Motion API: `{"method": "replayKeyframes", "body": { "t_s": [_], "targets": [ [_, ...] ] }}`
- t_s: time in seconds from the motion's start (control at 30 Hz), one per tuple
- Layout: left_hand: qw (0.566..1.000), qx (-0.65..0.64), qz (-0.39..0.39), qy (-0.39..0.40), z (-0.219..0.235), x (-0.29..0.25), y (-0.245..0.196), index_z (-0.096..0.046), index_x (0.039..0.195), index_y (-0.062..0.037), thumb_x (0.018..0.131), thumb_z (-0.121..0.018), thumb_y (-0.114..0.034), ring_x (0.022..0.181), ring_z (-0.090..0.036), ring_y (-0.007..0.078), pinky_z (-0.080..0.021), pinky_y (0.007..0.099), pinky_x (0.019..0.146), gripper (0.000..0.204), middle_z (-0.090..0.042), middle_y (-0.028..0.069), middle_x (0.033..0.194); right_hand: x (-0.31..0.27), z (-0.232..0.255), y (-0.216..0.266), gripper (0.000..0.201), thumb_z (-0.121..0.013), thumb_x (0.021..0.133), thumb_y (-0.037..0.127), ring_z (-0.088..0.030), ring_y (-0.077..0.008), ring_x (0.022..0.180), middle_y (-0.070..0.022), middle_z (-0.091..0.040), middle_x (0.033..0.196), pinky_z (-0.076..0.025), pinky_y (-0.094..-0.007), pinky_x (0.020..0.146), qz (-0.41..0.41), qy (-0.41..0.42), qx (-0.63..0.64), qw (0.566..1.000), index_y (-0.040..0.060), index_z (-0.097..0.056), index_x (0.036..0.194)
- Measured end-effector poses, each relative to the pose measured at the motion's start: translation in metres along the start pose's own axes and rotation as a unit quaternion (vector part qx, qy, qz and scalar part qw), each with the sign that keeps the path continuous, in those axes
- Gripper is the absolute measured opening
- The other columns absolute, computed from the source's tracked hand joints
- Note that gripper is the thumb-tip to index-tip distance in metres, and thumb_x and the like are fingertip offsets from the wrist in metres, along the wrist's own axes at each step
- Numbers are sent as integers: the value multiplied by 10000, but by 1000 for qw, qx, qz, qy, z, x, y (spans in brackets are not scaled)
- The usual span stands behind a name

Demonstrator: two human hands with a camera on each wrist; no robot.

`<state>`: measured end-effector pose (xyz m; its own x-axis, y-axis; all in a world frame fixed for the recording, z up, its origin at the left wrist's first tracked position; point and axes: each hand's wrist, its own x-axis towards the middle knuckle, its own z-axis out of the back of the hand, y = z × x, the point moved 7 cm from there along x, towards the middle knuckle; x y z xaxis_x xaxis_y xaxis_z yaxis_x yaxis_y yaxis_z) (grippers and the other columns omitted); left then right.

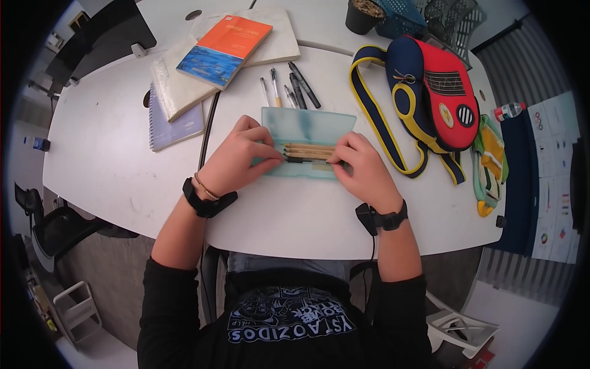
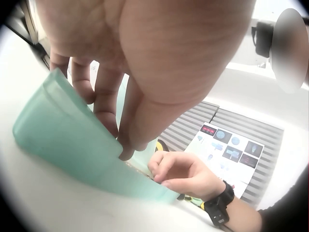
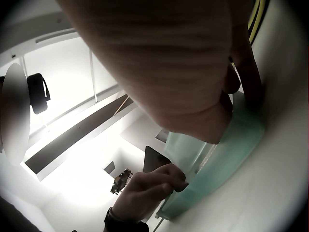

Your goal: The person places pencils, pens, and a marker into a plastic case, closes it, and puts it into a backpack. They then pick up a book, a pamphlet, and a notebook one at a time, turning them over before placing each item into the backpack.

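An open translucent teal pencil case (image 1: 295, 174) lies on the white table, its lid (image 1: 310, 125) raised at the far side. Several wooden pencils (image 1: 309, 149) lie side by side in it, with a slim dark pen or pencil (image 1: 306, 160) nearest me. My left hand (image 1: 247, 150) pinches with thumb and forefinger at the dark one's left end. At its right end, my right hand (image 1: 364, 165) pinches likewise. From the left wrist, the case wall (image 2: 67, 135) hides part of the left fingertips; the right wrist view shows the right fingers over the case (image 3: 222, 169).
Several pens (image 1: 301, 86) lie behind the lid. An orange and blue book (image 1: 227, 46) tops other books, with a spiral notebook (image 1: 175, 123) at left. A red and navy backpack (image 1: 436, 98) sits at right beside a green and yellow pouch (image 1: 488, 163). A plant pot (image 1: 364, 17) stands behind.
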<state>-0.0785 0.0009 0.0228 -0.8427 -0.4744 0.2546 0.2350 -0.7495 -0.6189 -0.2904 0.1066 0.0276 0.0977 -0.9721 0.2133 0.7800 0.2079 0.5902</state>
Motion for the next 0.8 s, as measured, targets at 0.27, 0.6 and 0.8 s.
{"method": "replayKeyframes", "body": {
  "t_s": [0.27,0.6,0.8],
  "targets": [
    [988,-33,114,-103,33,-4,24,-818,951,-64,864,-813,-70,827,-594,256,-519,399,740,88,-626,72,885,-2,30,-27,77,-738,936,-4,-619,-109,742,-42,-666,925,-506,-256,705,-65,-116,162,978,4,-705,1004],
    [998,-50,24,-31,12,-9,29,-820,1060,-115,832,-808,-87,1098,-647,352,-537,426,1002,229,-693,138,1096,113,62,59,194,-651,1018,103,-713,-243,892,-126,-753,1014,-555,-331,824,46,71,-49,995,29,-756,1164],
    [998,-52,29,-17,12,-8,27,-808,1069,-91,837,-802,-78,1072,-668,358,-542,427,988,232,-707,150,1084,223,-27,8,316,-622,1006,210,-736,-274,1005,-127,-799,1088,-570,-379,925,26,300,-115,947,89,-785,1248]
  ]
}}
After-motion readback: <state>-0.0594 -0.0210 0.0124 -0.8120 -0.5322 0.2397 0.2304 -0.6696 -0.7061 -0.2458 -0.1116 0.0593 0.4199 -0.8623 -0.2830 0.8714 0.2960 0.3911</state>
